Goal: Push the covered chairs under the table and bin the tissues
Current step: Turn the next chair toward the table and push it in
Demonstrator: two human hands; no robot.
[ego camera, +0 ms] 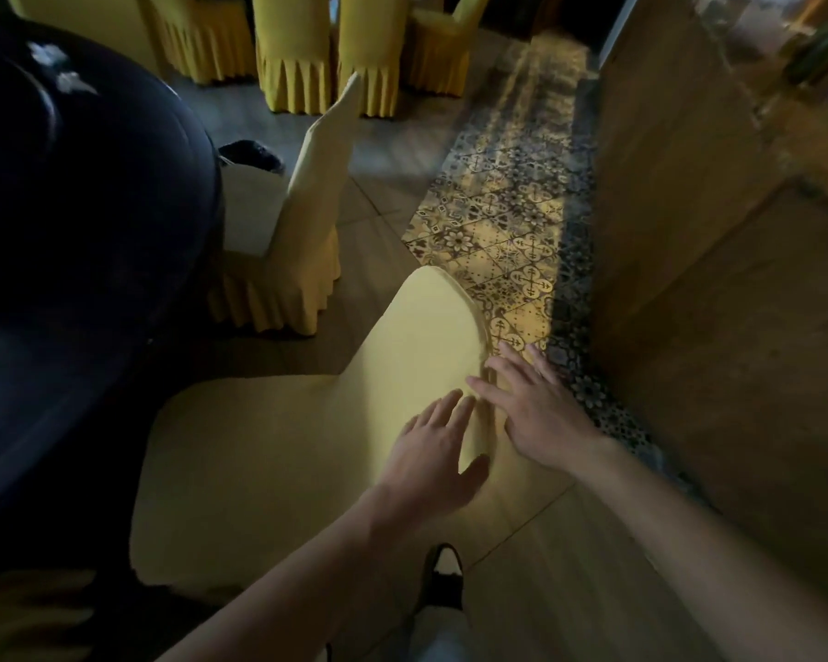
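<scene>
— Fabric is covering the near chair [278, 451] from backrest to floor, so the hands are meeting loose cloth first and the frame only underneath. It is standing at the near edge of the dark round worktop [68, 231], seat pointing toward it but not yet tucked under.

— Where are the hands sitting?

— Both are lying at the top of the backrest. The left hand [433, 451] is resting flat on the front face with fingers spread; the right hand [536, 413] is lying over the rim, fingers straight. Neither grip is closing on anything, both are wide.

— Is that going to slide?

— I am guessing the cover is slipping and bunching under flat palms. The chair looks stiff and moderately heavy beneath, so pressing low on the back rail, or curling fingers over the rim, is probably giving firmer purchase. The skirt may be dragging on the tiled floor [522, 590].

— And the rest?

— A second covered chair [288, 260] is standing further along the worktop's edge, with the black-lined bin [252, 155] just behind it. White scraps [61, 69], perhaps the tissues, are lying near the worktop's far edge; too blurred to be sure
</scene>
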